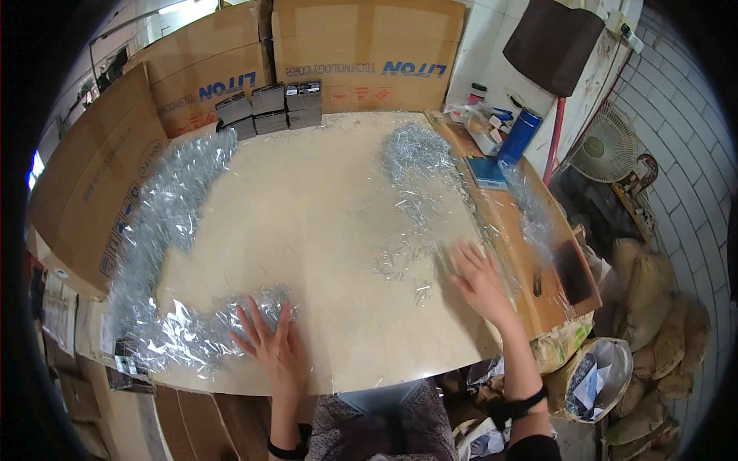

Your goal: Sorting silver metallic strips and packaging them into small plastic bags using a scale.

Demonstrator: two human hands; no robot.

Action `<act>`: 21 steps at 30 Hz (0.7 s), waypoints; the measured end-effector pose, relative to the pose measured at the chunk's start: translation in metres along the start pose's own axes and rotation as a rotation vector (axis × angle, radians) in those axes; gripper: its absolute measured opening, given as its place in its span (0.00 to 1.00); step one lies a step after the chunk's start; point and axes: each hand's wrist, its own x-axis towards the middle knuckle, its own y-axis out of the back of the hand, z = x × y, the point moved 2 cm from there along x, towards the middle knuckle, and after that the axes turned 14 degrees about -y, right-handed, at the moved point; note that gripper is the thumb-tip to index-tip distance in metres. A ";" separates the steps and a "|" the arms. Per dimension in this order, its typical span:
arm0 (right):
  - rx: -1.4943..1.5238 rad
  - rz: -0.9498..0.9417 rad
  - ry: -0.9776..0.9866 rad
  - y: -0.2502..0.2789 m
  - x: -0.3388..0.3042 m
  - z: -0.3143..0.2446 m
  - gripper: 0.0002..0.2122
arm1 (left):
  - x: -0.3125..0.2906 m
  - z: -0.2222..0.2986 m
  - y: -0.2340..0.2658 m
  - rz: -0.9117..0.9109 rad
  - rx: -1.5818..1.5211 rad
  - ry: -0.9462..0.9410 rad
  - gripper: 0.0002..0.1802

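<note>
My left hand (270, 344) is at the front of the pale tabletop (330, 223), fingers spread. Its fingertips rest at the edge of a heap of small clear, shiny plastic pieces (184, 330); this heap curves up along the table's left side. Over on the right, my right hand (478, 283) is open and slightly blurred, palm down on or just above the board. It is nearest to some loose thin shiny slivers (403, 257). Beyond them a denser pile of the same thin pieces (417, 154) lies at the far right. Neither hand holds anything I can see.
Cardboard panels (365, 54) wall the back and left. Stacks of dark-topped packs (269, 107) stand at the back. On a brown side board (530, 223) are a blue bottle (520, 134), a blue box (487, 173) and a dark phone-like slab (573, 273). Sacks (653, 307) crowd the right floor.
</note>
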 end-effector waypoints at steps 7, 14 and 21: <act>0.247 0.333 -0.217 -0.004 -0.071 0.068 0.09 | 0.003 0.021 0.011 0.114 -0.029 -0.072 0.23; 0.560 0.093 0.139 0.024 -0.105 -0.014 0.08 | -0.023 0.085 0.048 -0.020 -0.713 -0.274 0.25; 0.751 -0.345 0.231 0.010 -0.154 -0.067 0.03 | -0.058 0.104 0.033 -0.342 -1.054 -0.387 0.19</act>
